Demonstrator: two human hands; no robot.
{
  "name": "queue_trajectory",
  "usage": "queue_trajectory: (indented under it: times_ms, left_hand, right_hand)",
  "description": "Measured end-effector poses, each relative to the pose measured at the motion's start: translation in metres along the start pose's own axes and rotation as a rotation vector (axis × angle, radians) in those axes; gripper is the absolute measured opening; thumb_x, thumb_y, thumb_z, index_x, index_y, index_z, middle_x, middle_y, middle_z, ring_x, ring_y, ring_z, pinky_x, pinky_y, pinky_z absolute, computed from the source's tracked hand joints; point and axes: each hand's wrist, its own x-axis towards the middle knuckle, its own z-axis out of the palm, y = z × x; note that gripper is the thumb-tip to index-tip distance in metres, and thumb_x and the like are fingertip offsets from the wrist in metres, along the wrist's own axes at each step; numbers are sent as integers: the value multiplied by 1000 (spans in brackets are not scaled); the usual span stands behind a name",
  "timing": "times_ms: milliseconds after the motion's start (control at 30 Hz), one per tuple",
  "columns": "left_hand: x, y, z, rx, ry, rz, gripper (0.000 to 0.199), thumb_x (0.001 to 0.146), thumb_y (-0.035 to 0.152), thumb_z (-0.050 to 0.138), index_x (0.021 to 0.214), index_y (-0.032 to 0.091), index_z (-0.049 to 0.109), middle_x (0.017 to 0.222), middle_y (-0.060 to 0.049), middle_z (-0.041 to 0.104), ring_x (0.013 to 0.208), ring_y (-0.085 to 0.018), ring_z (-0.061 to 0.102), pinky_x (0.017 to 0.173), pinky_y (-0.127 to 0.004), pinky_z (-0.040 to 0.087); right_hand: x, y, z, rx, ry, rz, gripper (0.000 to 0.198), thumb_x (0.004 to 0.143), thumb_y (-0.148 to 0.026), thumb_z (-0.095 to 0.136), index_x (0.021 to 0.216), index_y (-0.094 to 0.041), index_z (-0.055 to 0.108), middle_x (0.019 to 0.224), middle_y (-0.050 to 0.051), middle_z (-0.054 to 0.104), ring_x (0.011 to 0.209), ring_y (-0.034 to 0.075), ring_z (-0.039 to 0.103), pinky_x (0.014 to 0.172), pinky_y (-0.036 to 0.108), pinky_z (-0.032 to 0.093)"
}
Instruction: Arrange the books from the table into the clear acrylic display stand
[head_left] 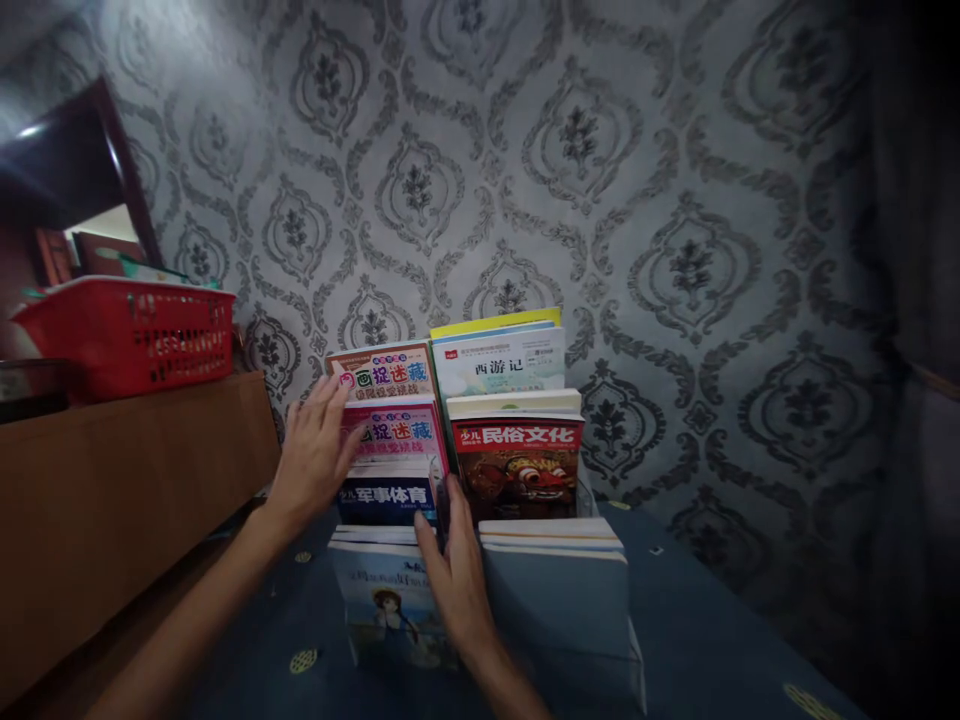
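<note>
Two columns of upright books stand in a clear tiered rack. My left hand lies against the left edges of a brown book and a pink book, fingers stretched out. Between the columns is my right hand, thumb apart from the fingers, beside a dark blue book; its fingertips are partly hidden. In front on the left is a book with a girl in a hat. The right column holds a white book, a red-topped book and a plain blue-grey book.
On the left, a red plastic basket sits on a wooden cabinet, with a dark-framed screen or mirror behind it. The rack rests on a dark blue surface with yellow patterns, close to a patterned grey wall.
</note>
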Motion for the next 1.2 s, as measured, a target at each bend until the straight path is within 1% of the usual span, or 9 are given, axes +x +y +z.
queue_trajectory:
  times_ms: [133,233,400,600,767,867,967,1067,1200]
  left_hand:
    - [41,4,-4,81,-297,195,51,98,42,44,143,17,40,142,-15,55,133,-28,49,115,-52,27]
    - [52,3,0,38,-405,237,45,97,40,46,136,17,46,134,-13,60,123,-27,55,103,-43,41]
    - [49,-1,2,-23,-406,271,25,97,36,46,111,19,58,109,-9,66,105,-25,59,91,-40,44]
    - [45,2,0,8,-382,265,26,97,37,43,108,17,56,111,-11,66,107,-28,59,94,-45,41]
    - [47,5,0,74,-408,259,31,96,44,43,103,16,56,108,-13,67,101,-28,60,86,-42,44]
    - [50,4,2,83,-413,273,34,97,44,43,109,15,56,112,-14,66,105,-28,61,87,-42,46]
    - [47,4,1,67,-353,307,36,96,39,47,123,15,52,123,-15,63,116,-29,58,96,-44,44]
    - [30,9,-10,48,-130,290,40,96,32,48,132,17,47,133,-15,56,128,-29,49,106,-48,39]
    - [-31,16,-32,-6,85,203,40,96,25,47,135,22,44,134,-12,54,129,-26,48,109,-46,39]
  right_hand:
    - [-1,5,3,-20,21,-29,66,94,-50,47,150,-16,36,156,14,38,145,26,34,119,47,30]
    - [0,6,3,-19,25,-38,64,95,-50,47,148,-15,39,155,13,39,145,26,35,118,45,32]
    - [0,4,0,-5,20,-36,62,95,-47,47,147,-15,39,154,13,41,144,25,36,118,43,34]
    - [1,-2,0,9,43,-49,56,95,-43,47,145,-18,42,151,12,46,142,24,39,117,41,36]
    - [1,3,0,18,32,-54,57,95,-43,47,145,-16,41,151,13,45,142,24,40,117,42,35]
    - [3,8,1,27,39,-60,58,94,-41,48,146,-17,41,151,13,45,142,24,40,117,43,34]
    - [4,5,0,27,20,-60,59,94,-41,49,147,-17,40,152,13,44,142,25,39,118,45,34]
    - [-5,-11,-5,-2,8,-82,60,95,-39,48,149,-16,37,154,14,42,143,25,37,118,47,32]
    - [-37,-35,-21,-88,-45,-156,48,98,-31,44,145,-20,42,151,12,45,141,23,40,115,45,37]
